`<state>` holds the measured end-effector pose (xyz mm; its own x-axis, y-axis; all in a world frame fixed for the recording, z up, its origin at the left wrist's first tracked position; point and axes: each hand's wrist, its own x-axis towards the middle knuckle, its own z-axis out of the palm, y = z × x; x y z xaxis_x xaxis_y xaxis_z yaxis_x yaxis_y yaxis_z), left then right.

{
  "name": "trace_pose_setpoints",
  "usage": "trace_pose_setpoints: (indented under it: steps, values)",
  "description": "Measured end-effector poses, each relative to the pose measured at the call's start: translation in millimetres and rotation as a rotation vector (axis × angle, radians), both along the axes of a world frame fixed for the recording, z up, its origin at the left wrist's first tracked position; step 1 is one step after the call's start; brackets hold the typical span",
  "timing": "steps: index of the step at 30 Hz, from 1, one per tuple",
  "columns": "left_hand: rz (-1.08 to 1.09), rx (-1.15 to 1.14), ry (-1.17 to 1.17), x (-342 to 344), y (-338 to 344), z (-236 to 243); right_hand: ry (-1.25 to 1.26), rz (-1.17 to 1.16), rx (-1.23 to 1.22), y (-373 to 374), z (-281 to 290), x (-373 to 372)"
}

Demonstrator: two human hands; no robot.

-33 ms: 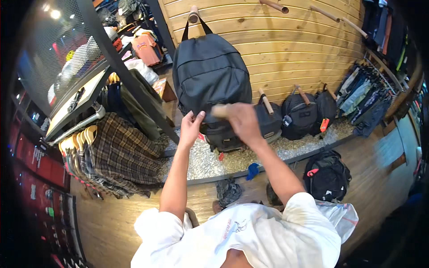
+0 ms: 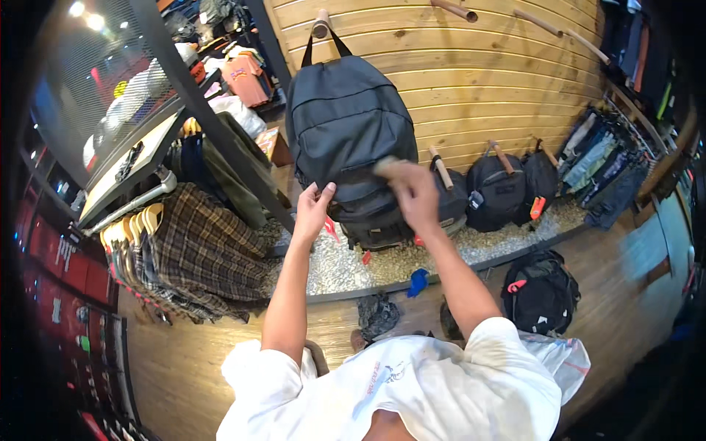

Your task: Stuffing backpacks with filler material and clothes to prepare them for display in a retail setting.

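A black backpack [image 2: 349, 110] hangs by its top loop from a wooden peg [image 2: 321, 26] on the plank wall. My left hand [image 2: 312, 209] grips the lower left edge of this backpack between thumb and fingers. In front of the lower right part of the bag is my right hand [image 2: 415, 197], smeared by motion. Its fingers are closed round a small tan, oblong thing, too blurred to name, close to the bag's front.
More black backpacks [image 2: 496, 191] hang lower to the right. Another backpack [image 2: 540, 290] stands on the wooden floor, near a blue cloth [image 2: 418, 282] and a dark crumpled bundle [image 2: 378, 314]. Plaid shirts [image 2: 198, 250] hang on a rack at left. A pebbled ledge [image 2: 331, 268] runs below.
My right hand has moved a little right across the backpack's front, with the tan thing in it. My left hand keeps its grip on the bag's edge.
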<state>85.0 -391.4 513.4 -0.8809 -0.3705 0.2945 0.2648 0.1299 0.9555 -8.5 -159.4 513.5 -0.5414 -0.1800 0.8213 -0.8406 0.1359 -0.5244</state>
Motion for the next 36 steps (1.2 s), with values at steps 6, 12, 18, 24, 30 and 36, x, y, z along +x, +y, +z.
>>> trace_pose_setpoints:
  steps: [6, 12, 18, 24, 30, 36]
  values:
    - [-0.003, 0.107, -0.076, 9.7, -9.7, 4.6, -0.180, 0.149, -0.320, -8.5, -32.3, 42.9]
    - [0.004, -0.054, -0.287, 18.7, -6.8, 14.5, -0.371, -0.165, -0.118, 35.9, -104.3, 6.9]
    - [0.019, 0.173, -0.251, 17.2, 20.9, 32.0, 0.136, 0.219, -0.003, 15.7, -62.5, 29.7]
    - [-0.049, 0.229, -0.230, 14.8, -4.3, 21.3, -0.423, -0.197, -0.275, 56.4, -125.7, -38.2]
    - [-0.111, 0.232, -0.161, 26.7, -17.4, 15.4, -0.562, 0.098, -0.231, 12.0, -115.1, -7.6]
    - [-0.042, 0.175, -0.175, 39.7, -19.5, 15.7, -0.173, -0.115, 0.074, 1.6, -72.0, -8.7]
